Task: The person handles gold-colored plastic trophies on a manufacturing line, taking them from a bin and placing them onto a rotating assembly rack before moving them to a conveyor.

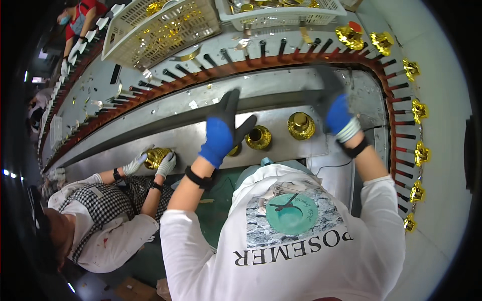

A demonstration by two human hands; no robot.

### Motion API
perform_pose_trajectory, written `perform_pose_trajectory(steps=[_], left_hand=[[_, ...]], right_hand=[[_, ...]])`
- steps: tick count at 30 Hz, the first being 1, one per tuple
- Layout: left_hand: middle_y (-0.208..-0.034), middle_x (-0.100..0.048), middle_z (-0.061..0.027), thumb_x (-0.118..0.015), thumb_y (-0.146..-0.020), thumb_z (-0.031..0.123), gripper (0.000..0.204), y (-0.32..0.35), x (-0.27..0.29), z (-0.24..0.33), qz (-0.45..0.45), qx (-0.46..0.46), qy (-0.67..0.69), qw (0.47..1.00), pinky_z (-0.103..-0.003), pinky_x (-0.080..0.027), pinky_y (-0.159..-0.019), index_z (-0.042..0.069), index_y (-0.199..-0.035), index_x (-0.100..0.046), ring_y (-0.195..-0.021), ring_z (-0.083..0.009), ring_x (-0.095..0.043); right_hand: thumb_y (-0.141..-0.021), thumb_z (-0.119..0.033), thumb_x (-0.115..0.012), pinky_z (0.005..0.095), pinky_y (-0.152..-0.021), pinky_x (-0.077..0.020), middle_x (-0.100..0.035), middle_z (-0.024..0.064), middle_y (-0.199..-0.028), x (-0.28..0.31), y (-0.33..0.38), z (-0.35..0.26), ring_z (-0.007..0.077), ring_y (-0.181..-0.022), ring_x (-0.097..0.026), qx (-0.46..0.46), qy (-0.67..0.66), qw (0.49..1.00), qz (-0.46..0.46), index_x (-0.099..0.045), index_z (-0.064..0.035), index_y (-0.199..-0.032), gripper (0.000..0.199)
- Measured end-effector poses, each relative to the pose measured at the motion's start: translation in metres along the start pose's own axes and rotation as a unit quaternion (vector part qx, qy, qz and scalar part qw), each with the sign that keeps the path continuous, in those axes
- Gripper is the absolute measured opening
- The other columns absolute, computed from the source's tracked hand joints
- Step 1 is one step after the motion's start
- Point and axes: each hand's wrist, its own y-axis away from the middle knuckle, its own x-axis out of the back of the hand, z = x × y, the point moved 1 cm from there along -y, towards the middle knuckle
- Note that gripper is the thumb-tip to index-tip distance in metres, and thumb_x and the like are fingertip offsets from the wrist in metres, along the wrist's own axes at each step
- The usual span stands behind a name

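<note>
My left hand (223,128), in a blue and black glove, lies flat on the grey metal bench (281,103) with fingers apart. A gold cap (234,150) peeks out under its palm, and an open gold ring-shaped cap (258,137) sits just right of the thumb. A domed gold cap (301,125) stands further right. My right hand (337,110), gloved the same way, is blurred with motion beside that domed cap, its fingers stretched toward the peg track (281,60). Whether it holds anything is unclear.
A curved conveyor of black and red pegs rings the bench; gold caps (420,153) sit on pegs along the right side. Two white baskets (165,30) of gold parts stand beyond it. A co-worker at the left holds a gold cap (156,157) in white-gloved hands.
</note>
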Motion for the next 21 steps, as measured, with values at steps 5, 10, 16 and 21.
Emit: perform_pose_trajectory(steps=[5,10,16,21], left_hand=[[-0.142,-0.063,-0.0305,-0.083,-0.091,0.043,0.081,-0.158,-0.010,0.083,0.081,-0.170,0.073,0.979,-0.049,-0.062,-0.087,0.000,-0.152,-0.051,-0.114,-0.0460,-0.071],[-0.129,-0.070,-0.0246,-0.071,-0.092,0.062,0.076,-0.266,-0.072,0.121,0.001,-0.088,0.076,0.993,-0.056,-0.057,-0.094,0.005,-0.140,-0.060,-0.110,-0.0465,-0.071],[-0.104,-0.076,-0.0161,-0.074,-0.092,0.055,0.049,-0.242,-0.081,0.080,0.032,-0.106,0.018,0.994,-0.052,-0.058,-0.081,0.013,-0.117,-0.071,-0.097,-0.0395,-0.073],[-0.098,-0.075,-0.0162,-0.086,-0.088,0.034,0.051,-0.109,0.026,0.046,0.091,-0.078,0.146,0.982,-0.040,-0.058,-0.073,0.005,-0.128,-0.072,-0.080,-0.0304,-0.072]], right_hand=[[-0.091,-0.053,-0.078,0.0482,-0.114,-0.0490,-0.064,0.0283,-0.143,0.108,-0.116,0.165,0.0460,-0.134,-0.060,-0.133,0.164,0.953,0.215,-0.060,-0.0052,-0.148,0.076],[-0.091,-0.061,-0.076,0.0451,-0.113,-0.0512,-0.060,0.0312,-0.149,0.059,-0.128,0.245,0.0424,-0.139,-0.060,-0.320,-0.140,0.937,0.007,-0.055,-0.0025,-0.153,0.089],[-0.092,-0.044,-0.079,0.0464,-0.103,-0.0556,-0.073,0.0259,-0.130,0.067,-0.108,0.139,0.0408,-0.123,-0.070,-0.205,-0.093,0.973,0.039,-0.068,-0.0022,-0.138,0.063],[-0.087,-0.022,-0.087,0.0462,-0.096,-0.0574,-0.075,0.0194,-0.119,0.110,-0.080,-0.034,0.0360,-0.106,-0.073,-0.110,-0.327,0.932,0.116,-0.066,-0.0028,-0.141,0.061]])
